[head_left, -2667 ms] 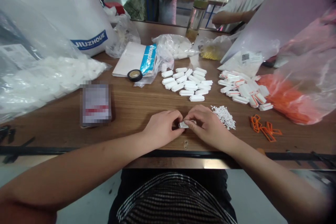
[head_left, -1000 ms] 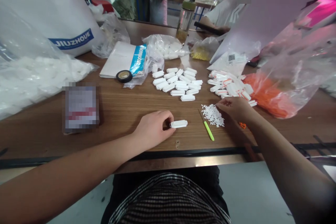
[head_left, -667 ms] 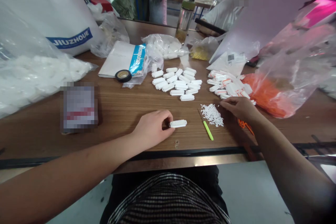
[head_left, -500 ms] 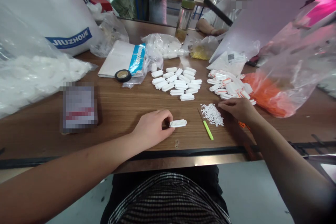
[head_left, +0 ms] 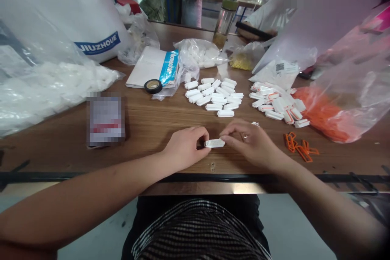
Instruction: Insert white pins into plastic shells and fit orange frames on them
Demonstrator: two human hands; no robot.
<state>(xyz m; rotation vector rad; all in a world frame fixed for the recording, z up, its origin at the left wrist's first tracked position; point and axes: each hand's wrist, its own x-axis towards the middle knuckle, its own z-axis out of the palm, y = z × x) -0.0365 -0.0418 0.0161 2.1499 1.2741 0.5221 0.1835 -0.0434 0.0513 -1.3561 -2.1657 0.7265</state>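
My left hand (head_left: 187, 146) is closed, with thumb and forefinger on the left end of a small white plastic block (head_left: 215, 143) that has rows of holes on top. At the block's right end is my right hand (head_left: 251, 144), its thumb and forefinger pinched together. Whatever they pinch is too small to make out. A few tiny white pegs (head_left: 255, 123) show past the right hand, which hides the rest of their pile and the yellow-green handled tool. Several similar white blocks (head_left: 213, 96) lie grouped beyond my hands.
White pieces with orange strips (head_left: 278, 105) are heaped right, near a bag of orange parts (head_left: 329, 109). Loose orange frames (head_left: 300, 146) lie nearer. Black tape (head_left: 153, 86) rests by a notebook (head_left: 149, 65). Bags of white parts (head_left: 55, 89) fill the left. A bottle (head_left: 224, 24) stands behind.
My right hand has come left from beside the peg pile to the block's right end, uncovering the orange frames. My left hand still holds the block. The view has shifted slightly.
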